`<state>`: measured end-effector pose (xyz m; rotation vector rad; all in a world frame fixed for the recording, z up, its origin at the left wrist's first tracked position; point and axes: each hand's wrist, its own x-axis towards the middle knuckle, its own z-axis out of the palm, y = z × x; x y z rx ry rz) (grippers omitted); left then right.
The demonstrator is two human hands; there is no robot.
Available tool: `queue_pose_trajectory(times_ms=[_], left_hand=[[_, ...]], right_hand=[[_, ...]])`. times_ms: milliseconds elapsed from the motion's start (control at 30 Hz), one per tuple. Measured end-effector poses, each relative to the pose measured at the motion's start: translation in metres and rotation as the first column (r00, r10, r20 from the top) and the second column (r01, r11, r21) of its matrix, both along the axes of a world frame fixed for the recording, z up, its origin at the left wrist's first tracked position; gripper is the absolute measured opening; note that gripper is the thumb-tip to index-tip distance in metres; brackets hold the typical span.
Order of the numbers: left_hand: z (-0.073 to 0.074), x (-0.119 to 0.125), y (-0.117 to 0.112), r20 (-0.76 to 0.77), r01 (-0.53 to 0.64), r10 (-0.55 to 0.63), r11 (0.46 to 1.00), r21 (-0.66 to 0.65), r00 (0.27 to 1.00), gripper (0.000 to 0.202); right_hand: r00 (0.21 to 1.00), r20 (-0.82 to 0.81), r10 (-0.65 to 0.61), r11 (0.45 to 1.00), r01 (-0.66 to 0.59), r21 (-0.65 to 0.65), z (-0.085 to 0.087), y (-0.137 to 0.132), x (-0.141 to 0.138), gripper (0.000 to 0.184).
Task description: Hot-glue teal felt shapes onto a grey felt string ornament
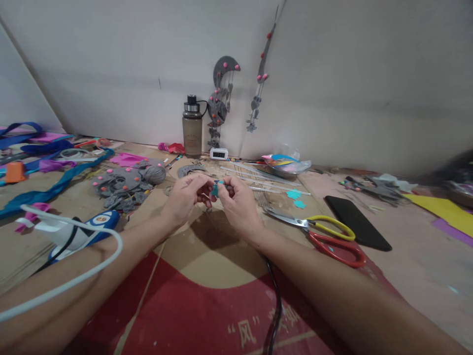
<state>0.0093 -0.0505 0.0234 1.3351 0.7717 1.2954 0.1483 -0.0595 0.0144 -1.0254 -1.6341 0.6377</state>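
My left hand (185,197) and my right hand (238,199) meet above the middle of the cardboard work surface (207,256). Both are closed in a pinch on a small teal felt piece (215,189) held between the fingertips. Two more teal cut-outs (295,197) lie on the surface to the right of my hands. Scissors with one yellow and one red handle (325,234) rest just right of my right wrist, blades pointing left.
A glue gun (84,229) with a white cord lies at the left. Grey felt shapes and a grey yarn ball (153,173) sit behind it. A water bottle (192,127), small clock (219,154), foil bowl (286,166) and black phone (356,222) stand further back and right.
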Motion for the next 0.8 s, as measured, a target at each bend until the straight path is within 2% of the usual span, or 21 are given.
queue_pose_trajectory(times_ms=[167,267,367,567,800], left_hand=[[0.007,0.001,-0.005,-0.14,-0.046,0.055,0.997,0.065,0.989,0.019],[0.016,0.004,-0.012,-0.262,-0.105,0.136,0.986,0.126,0.955,0.016],[0.02,0.005,-0.015,-0.322,-0.141,0.183,0.979,0.149,0.929,0.015],[0.011,0.0,-0.005,-0.278,-0.169,0.193,0.98,0.109,0.941,0.016],[0.007,-0.001,-0.003,-0.253,-0.148,0.165,0.985,0.086,0.953,0.016]], right_hand=[[1.0,0.004,-0.015,1.0,0.015,0.012,-0.001,0.0,0.0,0.017],[0.999,0.023,-0.027,0.999,0.027,0.018,-0.002,-0.001,0.0,0.018],[0.999,0.033,-0.028,0.999,0.028,0.016,-0.002,-0.001,0.001,0.019],[0.999,0.004,0.046,0.999,-0.046,0.014,-0.003,0.0,0.001,0.02],[0.997,-0.064,0.037,0.999,-0.038,-0.02,-0.001,0.0,0.001,0.018]])
